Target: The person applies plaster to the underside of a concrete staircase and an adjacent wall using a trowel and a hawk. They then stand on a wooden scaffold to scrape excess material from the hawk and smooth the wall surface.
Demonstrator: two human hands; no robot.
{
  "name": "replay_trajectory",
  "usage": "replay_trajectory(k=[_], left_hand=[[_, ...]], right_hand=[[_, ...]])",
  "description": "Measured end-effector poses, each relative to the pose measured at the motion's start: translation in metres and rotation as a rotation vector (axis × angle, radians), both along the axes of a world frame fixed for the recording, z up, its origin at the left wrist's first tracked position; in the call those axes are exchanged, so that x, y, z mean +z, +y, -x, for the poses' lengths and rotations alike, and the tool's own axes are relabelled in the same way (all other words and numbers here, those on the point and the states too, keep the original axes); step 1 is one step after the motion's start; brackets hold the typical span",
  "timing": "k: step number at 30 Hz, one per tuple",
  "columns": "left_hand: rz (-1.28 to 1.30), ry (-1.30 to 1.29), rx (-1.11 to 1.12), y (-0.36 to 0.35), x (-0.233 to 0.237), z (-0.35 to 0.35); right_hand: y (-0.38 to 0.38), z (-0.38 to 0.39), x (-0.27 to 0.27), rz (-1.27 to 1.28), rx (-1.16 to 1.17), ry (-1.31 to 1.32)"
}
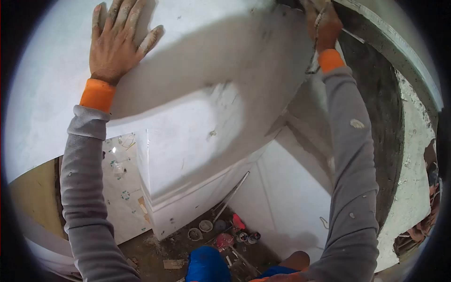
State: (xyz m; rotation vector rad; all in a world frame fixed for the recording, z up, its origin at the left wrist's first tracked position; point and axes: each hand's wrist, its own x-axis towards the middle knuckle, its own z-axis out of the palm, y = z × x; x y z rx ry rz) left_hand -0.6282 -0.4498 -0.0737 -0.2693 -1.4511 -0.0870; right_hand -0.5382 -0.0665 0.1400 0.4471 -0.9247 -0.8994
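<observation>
My left hand [114,44] lies flat with its fingers spread on a large white panel [188,28] at the upper left. The fingers are coated with pale dust or plaster. At the top right, my right hand [325,26] is closed near the panel's far edge, beside a dark gap. A thin, dark, bent wire or cord [315,47] runs down along this hand, and a thin pale rod [353,35] juts out to its right. Whether the fingers grip either one is unclear.
Below are white walls [286,188] meeting in a corner. Small buckets [205,226], a red item [224,240] and debris lie on the dirty floor. A long thin stick [231,196] leans there. A curved concrete edge [394,44] passes at the right.
</observation>
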Motion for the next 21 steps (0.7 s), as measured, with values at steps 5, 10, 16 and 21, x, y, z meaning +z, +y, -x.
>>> replay_trajectory(k=[5,10,16,21], left_hand=[[-0.013,-0.013,-0.006,0.001,0.001,-0.001],[-0.011,-0.046,0.026,0.000,0.000,0.003],[-0.018,0.008,0.011,-0.002,-0.001,0.007],[-0.008,0.009,0.060,-0.001,0.001,0.007]], right_hand=[[-0.017,0.012,-0.014,0.346,0.161,-0.330],[-0.027,0.057,-0.010,0.303,0.236,-0.272],[-0.038,0.028,-0.020,0.544,0.380,-0.522],[-0.036,0.065,-0.018,0.533,0.283,-0.485]])
